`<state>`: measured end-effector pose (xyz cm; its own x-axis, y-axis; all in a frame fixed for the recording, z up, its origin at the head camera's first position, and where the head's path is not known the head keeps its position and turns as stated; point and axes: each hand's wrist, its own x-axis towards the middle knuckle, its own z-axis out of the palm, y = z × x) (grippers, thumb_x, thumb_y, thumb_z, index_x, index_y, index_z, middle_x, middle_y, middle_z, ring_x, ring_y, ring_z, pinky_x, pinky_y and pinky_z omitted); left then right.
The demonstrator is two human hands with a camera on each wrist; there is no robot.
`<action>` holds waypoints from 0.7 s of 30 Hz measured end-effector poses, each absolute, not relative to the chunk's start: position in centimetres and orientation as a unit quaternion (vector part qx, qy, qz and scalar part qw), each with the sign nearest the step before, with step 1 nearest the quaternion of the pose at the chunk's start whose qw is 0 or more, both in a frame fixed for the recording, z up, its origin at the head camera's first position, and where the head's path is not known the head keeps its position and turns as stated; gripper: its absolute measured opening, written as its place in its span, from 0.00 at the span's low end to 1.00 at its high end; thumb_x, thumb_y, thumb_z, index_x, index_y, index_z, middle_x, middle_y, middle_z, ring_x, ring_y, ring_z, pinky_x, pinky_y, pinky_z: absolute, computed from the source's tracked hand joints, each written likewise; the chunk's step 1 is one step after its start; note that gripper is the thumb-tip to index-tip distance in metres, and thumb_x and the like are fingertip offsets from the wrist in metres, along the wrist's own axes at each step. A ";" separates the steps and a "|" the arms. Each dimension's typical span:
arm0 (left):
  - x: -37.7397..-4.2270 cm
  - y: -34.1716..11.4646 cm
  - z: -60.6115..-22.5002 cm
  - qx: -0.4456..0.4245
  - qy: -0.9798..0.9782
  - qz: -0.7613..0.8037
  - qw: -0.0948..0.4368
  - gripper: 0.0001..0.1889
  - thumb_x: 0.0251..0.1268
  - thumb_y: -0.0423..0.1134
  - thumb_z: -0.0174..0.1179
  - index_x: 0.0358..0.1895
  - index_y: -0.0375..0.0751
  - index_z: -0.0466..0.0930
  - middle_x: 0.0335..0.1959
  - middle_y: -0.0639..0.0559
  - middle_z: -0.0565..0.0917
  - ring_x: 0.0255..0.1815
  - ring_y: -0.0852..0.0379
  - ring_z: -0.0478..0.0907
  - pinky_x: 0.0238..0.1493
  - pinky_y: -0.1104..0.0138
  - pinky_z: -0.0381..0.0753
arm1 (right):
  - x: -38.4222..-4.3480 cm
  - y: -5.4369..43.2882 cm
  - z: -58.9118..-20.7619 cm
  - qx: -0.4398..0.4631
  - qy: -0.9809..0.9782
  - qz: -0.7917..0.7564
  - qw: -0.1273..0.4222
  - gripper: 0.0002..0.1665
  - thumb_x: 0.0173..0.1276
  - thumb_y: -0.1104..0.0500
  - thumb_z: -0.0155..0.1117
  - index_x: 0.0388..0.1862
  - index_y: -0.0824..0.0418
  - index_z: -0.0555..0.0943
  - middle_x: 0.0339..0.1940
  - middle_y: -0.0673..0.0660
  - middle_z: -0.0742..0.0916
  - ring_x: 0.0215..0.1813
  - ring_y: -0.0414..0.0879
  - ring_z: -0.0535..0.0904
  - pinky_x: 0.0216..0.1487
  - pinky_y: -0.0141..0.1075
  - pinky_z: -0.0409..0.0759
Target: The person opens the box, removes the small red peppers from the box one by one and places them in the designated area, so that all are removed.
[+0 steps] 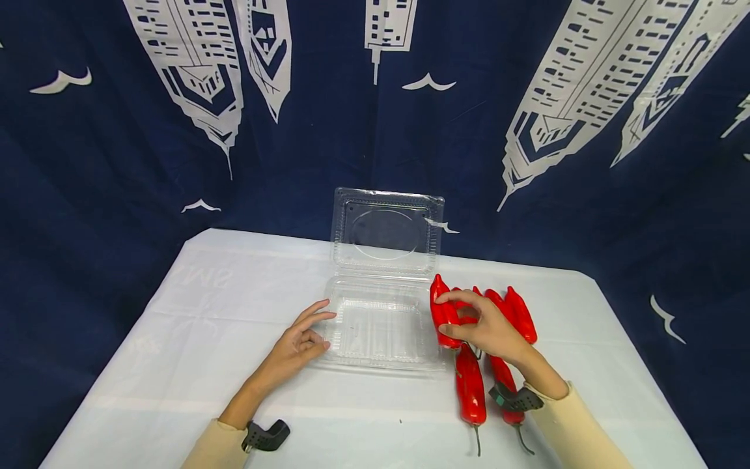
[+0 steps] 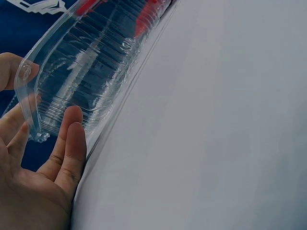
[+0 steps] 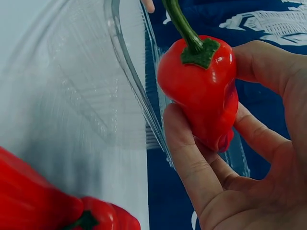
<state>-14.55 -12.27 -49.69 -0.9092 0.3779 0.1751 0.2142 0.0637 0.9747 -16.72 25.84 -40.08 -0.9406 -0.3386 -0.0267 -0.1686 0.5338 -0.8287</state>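
My right hand (image 1: pixel 492 331) grips a red chili pepper (image 1: pixel 441 316) between thumb and fingers, at the right rim of a clear plastic container (image 1: pixel 375 361). Its green stem (image 3: pixel 184 24) points up past the fingers in the right wrist view. The container lies open, its hinged lid (image 1: pixel 387 228) tipped back at the far side. My left hand (image 1: pixel 293 348) is at the container's left edge, fingers loosely spread. Seen from the left wrist, those fingertips (image 2: pixel 74 115) meet the plastic wall around one corner.
Several more red peppers lie right of the container, some partly hidden by my right hand. Two of them, a nearer pepper (image 1: pixel 471 391) and its neighbour, have stems toward me. A white cloth (image 1: pixel 193 339) covers the table; a dark blue printed curtain (image 1: pixel 351 137) hangs behind.
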 end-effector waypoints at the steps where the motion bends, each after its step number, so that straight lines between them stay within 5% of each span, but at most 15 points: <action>1: -14.5 -12.3 -49.7 0.204 0.726 0.653 0.063 0.28 0.68 0.30 0.62 0.71 0.38 0.70 0.81 0.53 0.54 0.39 0.63 0.78 0.40 0.73 0.80 | -16.6 26.1 -40.2 -0.143 0.871 -0.462 0.088 0.28 0.59 0.56 0.77 0.59 0.50 0.80 0.52 0.62 0.83 0.47 0.56 0.83 0.39 0.40 0.87; 15: -14.5 -12.2 -49.5 0.197 0.734 0.647 0.065 0.28 0.68 0.31 0.62 0.71 0.40 0.70 0.81 0.54 0.54 0.41 0.62 0.78 0.42 0.73 0.81 | -14.1 29.7 -40.8 -0.125 0.857 -0.497 0.054 0.28 0.64 0.62 0.72 0.63 0.60 0.76 0.64 0.67 0.75 0.59 0.66 0.77 0.45 0.40 0.87; 21: -14.5 -12.3 -49.5 0.194 0.732 0.650 0.066 0.28 0.67 0.30 0.62 0.71 0.38 0.70 0.81 0.53 0.54 0.41 0.63 0.78 0.42 0.73 0.81 | -13.3 30.8 -41.0 -0.128 0.854 -0.501 0.051 0.29 0.64 0.63 0.71 0.64 0.62 0.74 0.64 0.66 0.74 0.55 0.61 0.78 0.43 0.37 0.87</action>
<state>-14.51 -12.26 -49.55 -0.9161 0.3694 0.1558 0.1987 0.0808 0.9767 -13.32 30.77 -40.98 -0.9618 -0.2708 0.0413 -0.1682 0.4649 -0.8693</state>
